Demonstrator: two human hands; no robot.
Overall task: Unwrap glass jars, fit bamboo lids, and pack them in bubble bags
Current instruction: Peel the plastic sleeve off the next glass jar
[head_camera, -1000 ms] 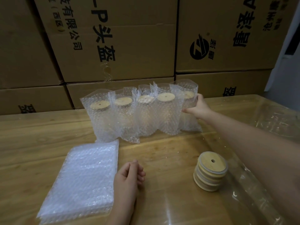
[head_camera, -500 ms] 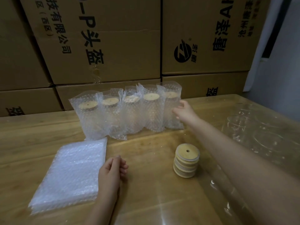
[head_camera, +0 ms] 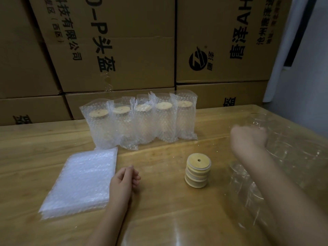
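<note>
Stack of flat bubble bags (head_camera: 79, 181): lies on the tabletop (head_camera: 159, 219), far left. Left hand (head_camera: 124, 181): rests on the tabletop just beside the stack, fingers (head_camera: 135, 176) loosely curled, grasping nothing. Five bagged jars (head_camera: 140, 121) with bamboo lids fitted: upright in a row at the rear. Stack of loose bamboo lids (head_camera: 197, 170): centre right. Right hand (head_camera: 248, 137): blurred, fingers curled, at the clear-wrapped glass jars (head_camera: 292, 148); whether they grasp the wrap cannot be told.
</note>
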